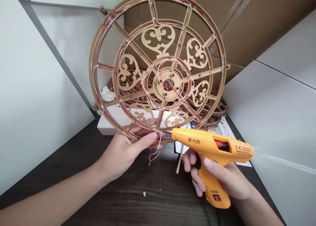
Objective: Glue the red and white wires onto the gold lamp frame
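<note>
A round gold openwork frame [158,31] with scroll ornaments stands upright on its edge, red and white wires running along its rings and hub. My left hand [125,150] grips its bottom rim, thumb over the rim where loose wire ends [154,152] hang down. My right hand [219,176] is closed round the handle of an orange glue gun [212,147], a finger on the trigger. The gun's nozzle touches the lower rim just right of my left thumb.
More gold frames [217,107] lie stacked behind the upright one, beside a white box [111,122] and printed paper [225,128]. A wooden stick [179,158] hangs near the gun. Brown cardboard [259,18] and white panels [274,114] close in the dark wooden table [148,199].
</note>
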A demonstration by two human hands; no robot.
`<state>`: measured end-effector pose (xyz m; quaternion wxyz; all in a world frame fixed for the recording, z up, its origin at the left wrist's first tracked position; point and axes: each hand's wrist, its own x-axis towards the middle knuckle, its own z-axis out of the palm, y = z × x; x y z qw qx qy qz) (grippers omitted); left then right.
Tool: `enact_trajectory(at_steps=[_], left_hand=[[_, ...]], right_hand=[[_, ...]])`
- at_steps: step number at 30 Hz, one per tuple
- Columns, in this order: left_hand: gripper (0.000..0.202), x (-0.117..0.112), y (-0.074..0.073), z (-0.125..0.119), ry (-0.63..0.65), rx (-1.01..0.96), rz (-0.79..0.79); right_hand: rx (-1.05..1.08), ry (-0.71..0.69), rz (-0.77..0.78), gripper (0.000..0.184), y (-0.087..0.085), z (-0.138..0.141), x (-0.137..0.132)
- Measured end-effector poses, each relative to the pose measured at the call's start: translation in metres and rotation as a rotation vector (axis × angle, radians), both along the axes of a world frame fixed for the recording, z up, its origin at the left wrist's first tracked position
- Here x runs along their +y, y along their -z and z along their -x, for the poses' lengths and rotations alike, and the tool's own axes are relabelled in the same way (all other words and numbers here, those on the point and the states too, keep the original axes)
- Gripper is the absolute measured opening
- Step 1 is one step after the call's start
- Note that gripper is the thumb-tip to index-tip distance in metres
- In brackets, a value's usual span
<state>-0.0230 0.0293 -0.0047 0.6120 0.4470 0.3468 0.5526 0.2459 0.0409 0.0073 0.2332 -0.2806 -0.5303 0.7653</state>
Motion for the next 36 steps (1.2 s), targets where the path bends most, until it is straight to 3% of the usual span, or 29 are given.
enact_trajectory(at_steps=[9,26,32,36], left_hand=[[0.028,-0.0019,-0.0011,-0.0010,-0.004,-0.026,0.041],[0.027,-0.0007,-0.0014,0.0020,0.020,-0.045,0.082],[0.027,-0.0011,-0.0008,0.0013,0.009,-0.035,0.073],[0.028,-0.0011,0.0011,-0.0006,-0.019,-0.023,0.073]], right_hand=[[-0.057,0.088,-0.024,0.025,-0.0017,0.0038,-0.0031],[0.093,0.062,0.158,0.023,-0.0053,0.0098,0.0000],[0.033,0.100,0.116,0.025,-0.0060,0.0099,-0.0009],[-0.133,0.143,0.008,0.031,-0.0049,0.0087,-0.0035]])
